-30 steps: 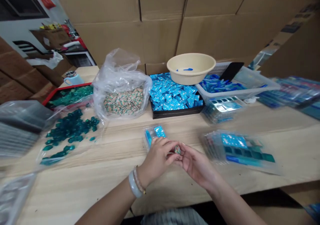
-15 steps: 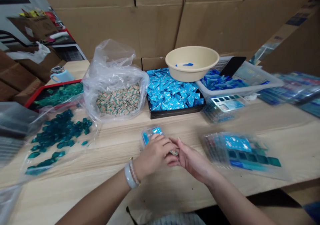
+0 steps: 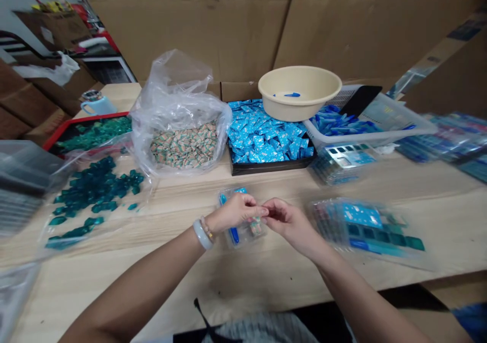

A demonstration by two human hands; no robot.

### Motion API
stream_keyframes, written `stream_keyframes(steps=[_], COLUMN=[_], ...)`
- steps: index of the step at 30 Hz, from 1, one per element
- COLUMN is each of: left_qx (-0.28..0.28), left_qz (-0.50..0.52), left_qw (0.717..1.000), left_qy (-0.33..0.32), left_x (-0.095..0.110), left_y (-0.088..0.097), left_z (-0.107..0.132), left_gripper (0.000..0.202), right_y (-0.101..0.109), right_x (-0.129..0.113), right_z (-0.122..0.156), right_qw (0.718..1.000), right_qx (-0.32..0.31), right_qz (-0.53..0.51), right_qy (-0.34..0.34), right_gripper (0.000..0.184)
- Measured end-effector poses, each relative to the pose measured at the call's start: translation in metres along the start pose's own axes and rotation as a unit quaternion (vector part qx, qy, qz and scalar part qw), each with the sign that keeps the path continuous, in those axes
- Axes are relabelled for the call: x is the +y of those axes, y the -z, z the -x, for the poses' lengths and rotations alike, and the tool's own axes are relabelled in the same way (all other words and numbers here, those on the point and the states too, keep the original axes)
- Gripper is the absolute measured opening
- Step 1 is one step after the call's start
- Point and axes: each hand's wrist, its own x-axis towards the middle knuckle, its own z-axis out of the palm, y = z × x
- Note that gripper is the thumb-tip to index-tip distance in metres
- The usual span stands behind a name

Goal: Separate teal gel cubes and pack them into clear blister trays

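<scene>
At the centre of the pale wooden surface (image 3: 152,277), the left hand (image 3: 234,212) and right hand (image 3: 289,225) meet at the fingertips, pinching something too small to make out. Just below them, at six o'clock, lies a clear blister tray (image 3: 243,239), its long axis tilted from eleven to five, nearer the left hand, holding a blue stick (image 3: 233,233) and a small patterned sachet (image 3: 255,227). A stacked pile of trays (image 3: 365,229) sits at three o'clock.

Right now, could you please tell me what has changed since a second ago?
The small patterned sachet has been let go and lies on the clear plastic tray. The left hand and right hand have lifted off the tray, fingertips meeting. The beige bowl stayed put.
</scene>
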Motion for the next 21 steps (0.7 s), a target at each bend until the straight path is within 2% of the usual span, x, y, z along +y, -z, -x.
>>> stream_keyframes(steps=[3, 6, 7, 9, 11, 12, 14, 16, 18, 21], left_qx=[0.043, 0.1, 0.095, 0.05, 0.019, 0.022, 0.052, 0.08, 0.101, 0.13], left_qz=[-0.097, -0.242, -0.293, -0.375, -0.42, -0.432, -0.445, -0.45, -0.452, -0.448], left_qw=[0.994, 0.96, 0.94, 0.899, 0.873, 0.867, 0.861, 0.856, 0.851, 0.849], left_qy=[-0.01, -0.1, -0.145, -0.22, -0.247, -0.247, -0.241, -0.242, -0.248, -0.247], left_x=[0.001, 0.002, 0.0, -0.007, -0.019, -0.025, -0.036, -0.043, -0.045, -0.046], left_y=[-0.004, 0.005, 0.009, 0.017, 0.019, 0.017, 0.011, 0.003, -0.004, -0.01], left_z=[0.011, 0.031, 0.039, 0.053, 0.063, 0.065, 0.067, 0.067, 0.067, 0.067], left_gripper=[0.037, 0.039, 0.042, 0.051, 0.055, 0.056, 0.056, 0.058, 0.061, 0.063], right_y=[-0.005, -0.007, -0.009, -0.013, -0.018, -0.021, -0.026, -0.028, -0.028, -0.027], right_x=[0.011, 0.031, 0.038, 0.049, 0.055, 0.055, 0.053, 0.049, 0.047, 0.045], right_z=[0.008, 0.015, 0.017, 0.019, 0.021, 0.021, 0.022, 0.022, 0.021, 0.018], right_qw=[0.998, 0.991, 0.988, 0.979, 0.956, 0.938, 0.89, 0.85, 0.832, 0.829], right_qx=[0.046, 0.124, 0.148, 0.175, 0.176, 0.174, 0.174, 0.172, 0.155, 0.123], right_qz=[-0.015, -0.003, 0.019, 0.106, 0.234, 0.3, 0.419, 0.495, 0.531, 0.544], right_qy=[-0.033, -0.044, -0.038, -0.016, 0.009, 0.022, 0.04, 0.051, 0.048, 0.04], right_gripper=[0.015, 0.017, 0.017, 0.014, 0.007, 0.004, 0.005, 0.009, 0.01, 0.013])
